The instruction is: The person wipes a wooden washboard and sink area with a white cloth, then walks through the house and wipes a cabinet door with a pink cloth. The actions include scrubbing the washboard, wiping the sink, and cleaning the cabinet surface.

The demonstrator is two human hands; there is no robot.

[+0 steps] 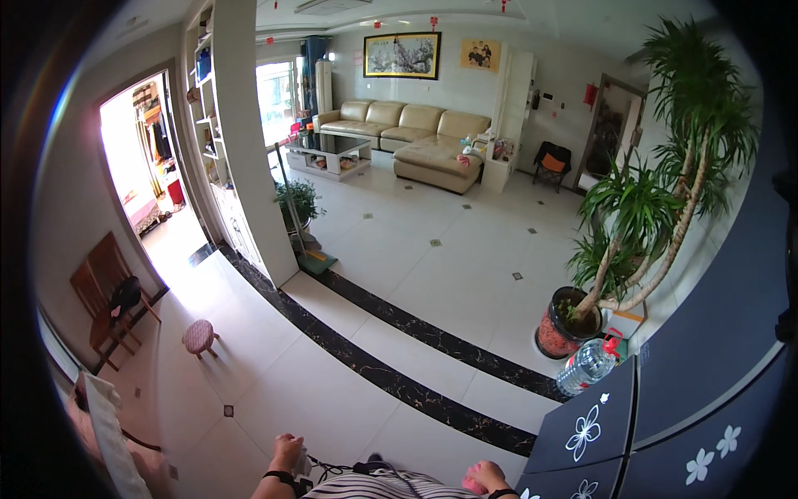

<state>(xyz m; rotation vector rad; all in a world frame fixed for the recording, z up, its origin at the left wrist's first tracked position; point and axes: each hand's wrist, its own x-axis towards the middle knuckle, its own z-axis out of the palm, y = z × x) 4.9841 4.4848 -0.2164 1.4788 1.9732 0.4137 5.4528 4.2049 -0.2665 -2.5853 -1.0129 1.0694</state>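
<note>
At the bottom of the head view, my left hand [288, 450] is curled around a whitish, translucent item [302, 463], perhaps a plastic bag or cloth; its exact kind is unclear. My right hand [485, 475] holds something pink [472, 484] low on the other side, mostly covered by the fingers. Dark bands circle both wrists. Black cables [330, 466] hang in front of the striped shirt [386, 485], between the two hands.
A dark refrigerator [576, 411] with flower patterns stands close on the right, beside a water bottle [586, 368] and a potted tree [561, 334]. A round stool [201, 337] and wooden chairs [103, 274] are leftward. A broom and dustpan [317, 261] lean near the pillar [249, 125]; a sofa [430, 140] lies beyond.
</note>
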